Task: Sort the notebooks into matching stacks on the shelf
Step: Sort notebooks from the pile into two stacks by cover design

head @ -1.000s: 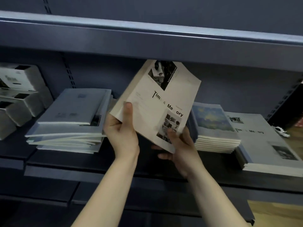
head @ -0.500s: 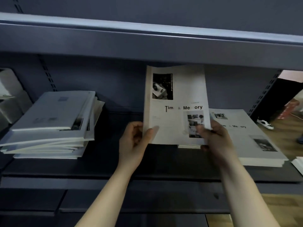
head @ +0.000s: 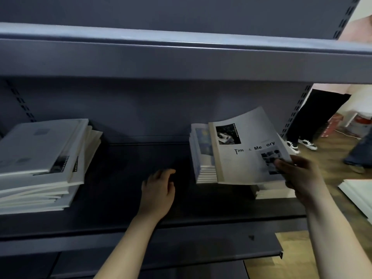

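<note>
The right hand (head: 298, 174) pinches the lower right corner of a grey notebook (head: 247, 156) printed with black-and-white photos and the lettering "Tim & Me ory". The notebook is tilted, far edge curled upward, above the right end of the shelf (head: 141, 158).

The left hand (head: 159, 190) is over the bare middle of the shelf, fingers loosely curled, holding nothing. It is well apart from the notebook.

Surroundings:
- Directly below the notebook: a low stack (head: 273, 191), largely covered by it.
- Just left of the notebook: a taller stack with a blue painted cover (head: 202, 156), partly overlapped by the notebook's spine edge.
- Far left: an uneven stack of grey notebooks (head: 40, 158).
- Overhead: the upper shelf (head: 181, 57), close above the notebook's raised edge.
- Right, beyond the slotted upright (head: 296, 111): a standing person's dark trousers (head: 314, 117) on a wooden floor.
</note>
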`<state>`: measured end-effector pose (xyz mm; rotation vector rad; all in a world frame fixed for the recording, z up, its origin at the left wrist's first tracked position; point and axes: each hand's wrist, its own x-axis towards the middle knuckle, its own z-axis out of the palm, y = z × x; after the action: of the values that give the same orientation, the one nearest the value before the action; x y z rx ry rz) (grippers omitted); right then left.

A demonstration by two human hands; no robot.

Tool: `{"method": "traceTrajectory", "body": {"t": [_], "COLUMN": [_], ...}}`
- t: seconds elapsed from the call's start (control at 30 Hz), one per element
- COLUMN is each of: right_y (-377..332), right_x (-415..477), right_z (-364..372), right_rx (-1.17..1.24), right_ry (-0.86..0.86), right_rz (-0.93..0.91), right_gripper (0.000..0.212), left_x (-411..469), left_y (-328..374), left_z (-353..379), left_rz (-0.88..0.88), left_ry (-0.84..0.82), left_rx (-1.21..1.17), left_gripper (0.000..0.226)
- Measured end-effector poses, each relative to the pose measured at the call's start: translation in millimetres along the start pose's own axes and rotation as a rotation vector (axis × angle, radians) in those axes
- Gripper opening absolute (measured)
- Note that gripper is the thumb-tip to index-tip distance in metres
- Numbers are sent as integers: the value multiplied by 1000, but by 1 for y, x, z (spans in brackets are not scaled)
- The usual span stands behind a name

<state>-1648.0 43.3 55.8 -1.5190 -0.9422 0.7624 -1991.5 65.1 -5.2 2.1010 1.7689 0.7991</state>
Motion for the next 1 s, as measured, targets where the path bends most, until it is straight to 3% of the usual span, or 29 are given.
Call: {"method": "traceTrajectory", "body": {"t": [0.2,0.5,0.87,1.0], "right_y": [12,16,25,34], "right_x": [11,28,41,45], "right_z": [-22,-53,-75,-82], "right_rx": [-84,-1,-122,-285], "right_ry": [133,226,256,294], "right_rz": [-113,21,39,53], "right_gripper": [4,12,24,28], "left_x": [4,7,8,10], "left_y": [3,2,2,5], "left_z": [12,16,15,15], "left_rz": [9,-23,-44,-51], "left_ry": [-5,14,19,40], "left_rx": [179,230,229,238], "left_gripper": [40,40,40,38]}}
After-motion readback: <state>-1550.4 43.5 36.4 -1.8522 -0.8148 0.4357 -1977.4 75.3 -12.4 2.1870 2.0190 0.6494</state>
